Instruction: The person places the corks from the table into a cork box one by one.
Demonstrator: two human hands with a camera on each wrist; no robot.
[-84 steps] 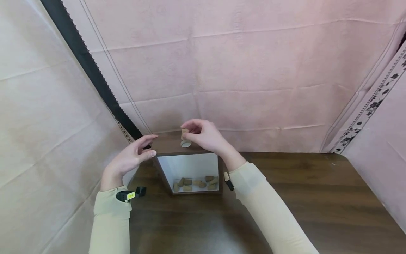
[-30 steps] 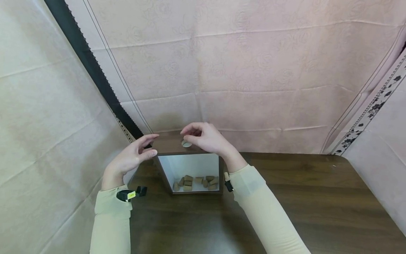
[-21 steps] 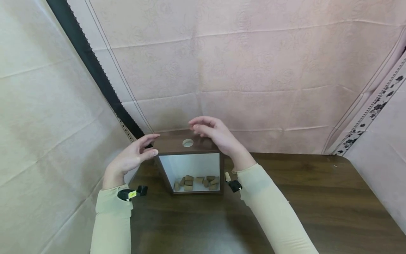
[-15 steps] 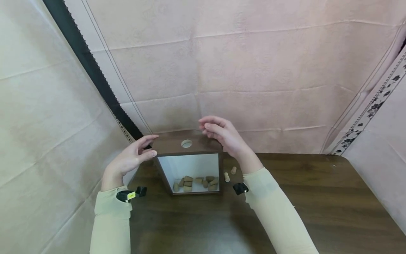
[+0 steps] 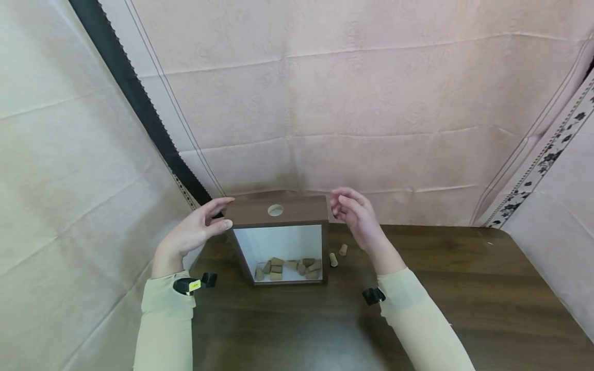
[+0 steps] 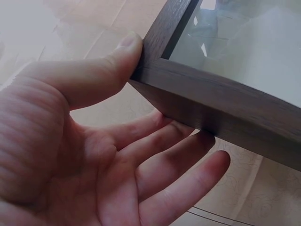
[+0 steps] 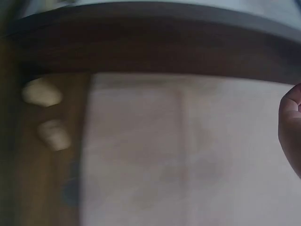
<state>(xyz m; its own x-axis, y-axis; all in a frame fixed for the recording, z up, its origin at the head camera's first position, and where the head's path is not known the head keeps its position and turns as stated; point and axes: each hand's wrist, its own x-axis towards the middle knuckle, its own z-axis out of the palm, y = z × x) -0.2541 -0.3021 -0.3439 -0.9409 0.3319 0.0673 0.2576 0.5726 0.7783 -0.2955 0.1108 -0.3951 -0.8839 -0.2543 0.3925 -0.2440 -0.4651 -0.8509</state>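
Note:
A brown wooden-framed box (image 5: 303,208) with a clear front stands upright on the table, a round hole (image 5: 275,210) in its top. Several cork stoppers (image 5: 276,269) lie at the bottom inside. My left hand (image 5: 192,232) holds the box's upper left corner; in the left wrist view the thumb (image 6: 127,54) presses the frame's corner and fingertips meet the side. To the right of the box, my right hand (image 5: 356,214) hangs in the air, fingers loosely curled, holding nothing. Below it, two loose corks (image 5: 333,259) rest on the table beside the box.
The dark wooden table (image 5: 297,324) stretches forward and to the right. A pale cloth (image 5: 352,113) hangs right behind the box, and another cloth (image 5: 83,206) hangs close on the left. The right wrist view is blurred.
The cork my right hand held at the hole has dropped into the box. That hand has since moved right, off the box top, uncovering the hole and two loose corks. The left hand stays put.

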